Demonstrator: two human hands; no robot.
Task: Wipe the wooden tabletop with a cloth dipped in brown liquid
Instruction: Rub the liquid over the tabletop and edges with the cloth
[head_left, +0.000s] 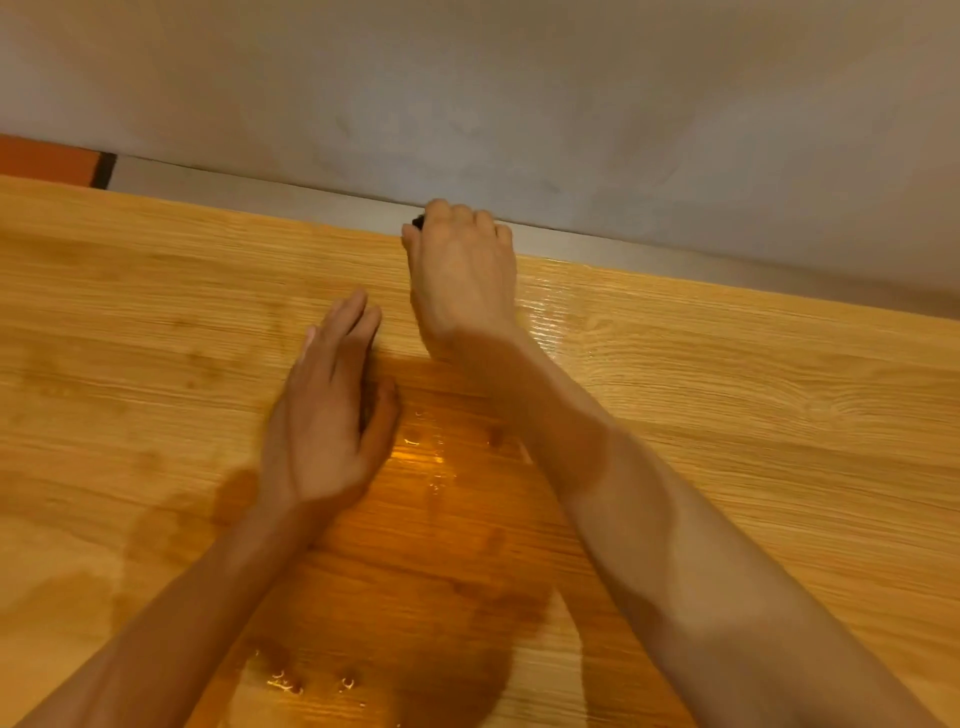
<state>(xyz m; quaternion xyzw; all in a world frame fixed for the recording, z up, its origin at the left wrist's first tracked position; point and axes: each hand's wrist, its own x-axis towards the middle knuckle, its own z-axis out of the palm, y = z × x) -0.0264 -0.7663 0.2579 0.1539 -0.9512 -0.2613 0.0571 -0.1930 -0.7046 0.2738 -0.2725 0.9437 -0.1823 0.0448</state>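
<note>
My right hand (462, 270) reaches to the far edge of the light, wood-grained tabletop (753, 395), fingers curled over a small dark scrap (418, 222), probably the cloth, though it is mostly hidden. My left hand (324, 415) rests flat, fingers straight, nearer me on that tabletop beside a glossy brown liquid patch (426, 597).

Honey-yellow grained wooden tabletop (727, 395) with glossy amber-brown wet patch (441, 561); pale grey wall (519, 93); dark cloth (418, 221).

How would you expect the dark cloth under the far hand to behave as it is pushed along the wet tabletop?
Probably soft: the cloth is almost entirely hidden under the right hand. It likely slides easily, since the tabletop shines wet beside it.
</note>
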